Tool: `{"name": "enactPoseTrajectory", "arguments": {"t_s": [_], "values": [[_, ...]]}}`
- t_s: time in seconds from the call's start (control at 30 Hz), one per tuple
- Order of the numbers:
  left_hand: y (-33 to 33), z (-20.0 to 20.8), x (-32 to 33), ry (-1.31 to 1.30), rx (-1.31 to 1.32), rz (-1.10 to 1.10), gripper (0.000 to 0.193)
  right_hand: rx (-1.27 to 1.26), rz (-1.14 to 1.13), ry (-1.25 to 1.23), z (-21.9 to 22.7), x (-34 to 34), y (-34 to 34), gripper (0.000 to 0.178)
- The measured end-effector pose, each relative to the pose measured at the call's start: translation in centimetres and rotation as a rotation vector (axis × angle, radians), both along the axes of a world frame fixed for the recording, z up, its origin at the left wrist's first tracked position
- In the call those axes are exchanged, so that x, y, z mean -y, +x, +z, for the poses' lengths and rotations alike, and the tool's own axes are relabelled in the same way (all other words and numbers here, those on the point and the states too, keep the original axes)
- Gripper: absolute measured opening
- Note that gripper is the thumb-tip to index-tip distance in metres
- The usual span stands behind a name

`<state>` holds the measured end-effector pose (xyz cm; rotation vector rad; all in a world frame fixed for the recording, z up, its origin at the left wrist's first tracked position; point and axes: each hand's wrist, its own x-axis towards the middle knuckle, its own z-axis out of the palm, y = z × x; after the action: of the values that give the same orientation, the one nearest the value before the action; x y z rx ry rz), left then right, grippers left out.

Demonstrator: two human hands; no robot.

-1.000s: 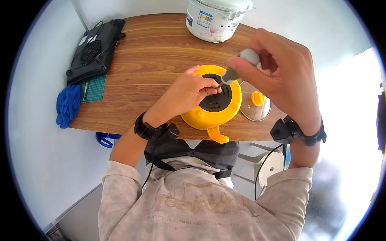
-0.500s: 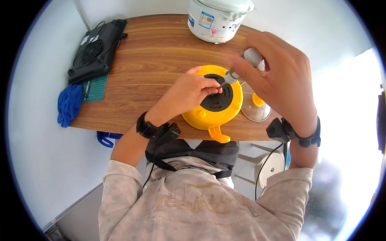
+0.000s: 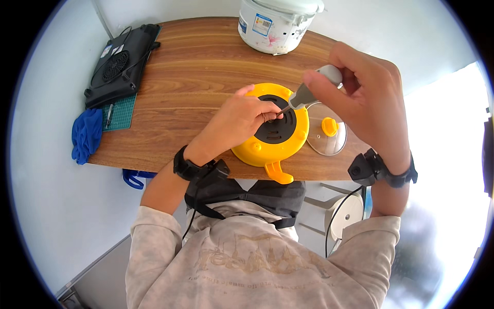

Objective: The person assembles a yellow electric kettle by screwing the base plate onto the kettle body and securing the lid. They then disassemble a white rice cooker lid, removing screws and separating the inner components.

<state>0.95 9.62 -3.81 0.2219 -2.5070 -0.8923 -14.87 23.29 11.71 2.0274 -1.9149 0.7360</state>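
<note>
A yellow electric pot lies bottom up near the table's front edge, its black slotted base facing me and its handle sticking out over the edge. My left hand rests on the base, thumb and forefinger pinched around the tip of a screwdriver. Whatever sits under those fingertips is hidden. From the upper right, my right hand grips the grey handle of the screwdriver, which slants down to the base. Beside the pot, a clear glass lid with a yellow knob lies flat.
A white rice cooker stands at the back of the wooden table. To the left are a black fan-cooled stand, a green cutting mat with a pen, and a blue cloth. A pale stool stands below, right.
My right hand has shifted slightly to the right and turned on the screwdriver's handle, which shows more now. The left hand and pot hold nearly the same place.
</note>
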Motion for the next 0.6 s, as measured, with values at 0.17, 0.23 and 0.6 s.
{"name": "enactPoseTrajectory", "arguments": {"t_s": [0.17,0.23,0.6], "values": [[-0.1,-0.1,0.0,-0.017,-0.021,0.001,0.020,-0.069,-0.071,-0.102,-1.1,0.7,0.4,0.039],[0.1,0.2,0.1,-0.011,0.007,0.004,0.020,-0.136,-0.087,-0.112,-1.1,0.8,0.6,0.039],[0.2,-0.3,0.3,0.032,-0.007,0.003,0.013,0.272,0.049,0.081,-0.3,-1.4,1.3,0.033]]}}
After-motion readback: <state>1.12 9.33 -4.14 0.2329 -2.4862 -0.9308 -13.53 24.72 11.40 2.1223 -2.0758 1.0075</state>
